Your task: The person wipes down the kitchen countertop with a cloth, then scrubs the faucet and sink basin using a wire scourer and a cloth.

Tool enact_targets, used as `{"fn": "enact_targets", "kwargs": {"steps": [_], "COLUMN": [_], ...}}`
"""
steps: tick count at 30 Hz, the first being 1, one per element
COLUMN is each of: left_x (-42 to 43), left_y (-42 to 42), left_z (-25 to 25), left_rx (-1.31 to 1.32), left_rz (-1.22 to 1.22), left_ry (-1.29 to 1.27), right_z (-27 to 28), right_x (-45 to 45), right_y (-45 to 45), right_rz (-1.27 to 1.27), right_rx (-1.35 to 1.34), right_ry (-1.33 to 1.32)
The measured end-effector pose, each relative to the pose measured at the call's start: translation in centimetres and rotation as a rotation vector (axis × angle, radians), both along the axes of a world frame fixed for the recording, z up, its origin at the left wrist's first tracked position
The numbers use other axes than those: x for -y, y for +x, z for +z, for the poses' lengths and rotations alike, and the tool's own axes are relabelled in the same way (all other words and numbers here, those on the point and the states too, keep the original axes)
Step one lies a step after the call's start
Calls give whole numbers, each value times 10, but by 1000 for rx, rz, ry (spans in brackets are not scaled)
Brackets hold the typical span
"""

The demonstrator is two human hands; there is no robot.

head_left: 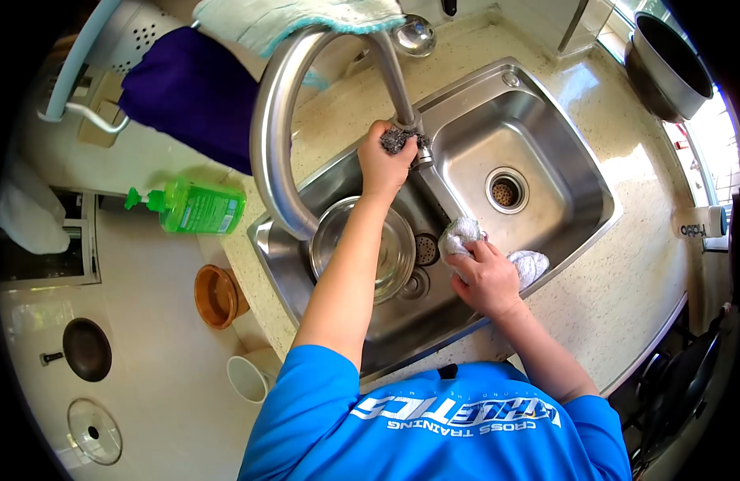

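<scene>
My left hand (386, 164) is closed on a dark grey metal scourer (397, 140), held against the base of the steel faucet (277, 136). Over the divider of the double sink (537, 104), my right hand (488, 279) grips a whitish cloth (460, 234), part of which sticks out on the right side of the hand. A clear glass bowl (399, 252) lies in the left basin, partly hidden by my left forearm. The right basin shows its drain strainer (506, 191).
A green soap bottle (201, 207) is left of the sink, near a brown pot (216, 297) and a white cup (247, 378). A purple cloth (193, 92) hangs at upper left. Pans (667, 68) stand at upper right, above a white container (695, 222).
</scene>
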State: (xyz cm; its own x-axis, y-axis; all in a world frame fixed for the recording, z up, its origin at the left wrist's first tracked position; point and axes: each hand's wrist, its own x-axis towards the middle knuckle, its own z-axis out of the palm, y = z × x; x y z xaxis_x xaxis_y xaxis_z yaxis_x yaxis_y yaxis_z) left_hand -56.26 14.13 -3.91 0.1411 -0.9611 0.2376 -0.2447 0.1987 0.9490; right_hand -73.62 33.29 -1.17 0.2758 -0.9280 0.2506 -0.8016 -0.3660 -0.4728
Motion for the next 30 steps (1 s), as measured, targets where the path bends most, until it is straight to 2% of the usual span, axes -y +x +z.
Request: {"fn": "enact_targets", "kwargs": {"steps": [6, 8, 10, 12, 15, 19, 22, 24, 25, 26, 28, 30], "left_x": [-6, -15, -38, -64, -108, -147, -157, -156, -157, -156, -158, -156], "left_y": [2, 2, 4, 5, 15, 24, 18, 7, -2, -11, -28, -38], "left_z": [2, -2, 7, 15, 20, 28, 33, 33, 34, 37, 39, 42], "left_rx": [229, 258, 273, 100, 72, -41, -157, -168, -205, -221, -95, 196], "left_rz": [55, 178, 192, 57, -10, 6, 12, 58, 96, 100, 108, 84], "left_ry": [-161, -283, -261, -144, -91, 54, 105, 40, 76, 66, 9, -269], "right_z": [-4, -6, -2, 13, 34, 63, 53, 47, 57, 56, 49, 42], "right_x": [-1, -1, -3, -6, -18, -24, -12, 9, 18, 24, 33, 38], "right_y": [-1, -1, -1, -1, -19, -22, -20, -13, -8, 0, 18, 37], "right_rz": [6, 8, 4, 42, 174, 225, 213, 4, -12, -11, -85, -127], "right_rx": [-17, -31, -34, -88, -69, -50, 82, 327, 495, 496, 909, 1040], "right_ry": [-4, -21, -34, 154, 434, 383, 294, 181, 354, 357, 618, 494]}}
